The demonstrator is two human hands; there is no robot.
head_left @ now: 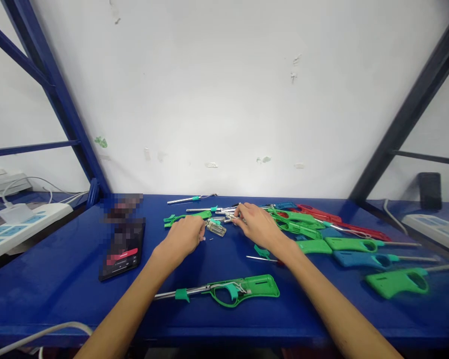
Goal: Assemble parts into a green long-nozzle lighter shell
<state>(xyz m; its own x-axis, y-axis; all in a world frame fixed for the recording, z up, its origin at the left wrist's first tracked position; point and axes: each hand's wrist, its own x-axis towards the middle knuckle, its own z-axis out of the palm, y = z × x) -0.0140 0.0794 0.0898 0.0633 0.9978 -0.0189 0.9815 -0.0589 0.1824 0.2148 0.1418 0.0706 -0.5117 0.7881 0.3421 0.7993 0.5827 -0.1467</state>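
My left hand (pixel 183 234) is closed above the middle of the blue table, fingertips pinched together; what they hold, if anything, is too small to name. Beside those fingertips lies a clear plastic fuel tank (pixel 216 228). A green half shell (pixel 189 217) is behind the left hand. My right hand (pixel 256 224) has its fingers bent and pressed together over a heap of metal lighter parts (pixel 228 217), and its grip is partly hidden. In front of both hands lies an opened green gas lighter (pixel 260 288), showing its teal trigger, wires and metal tube.
Several green and blue lighters (pixel 351 244) lie at the right, with red shells (pixel 318 213) behind. A metal tube (pixel 183 200) rests near the wall. A phone (pixel 121 257) lies at the left. Power strips (pixel 26 224) and blue frame posts (pixel 60 99) flank the table.
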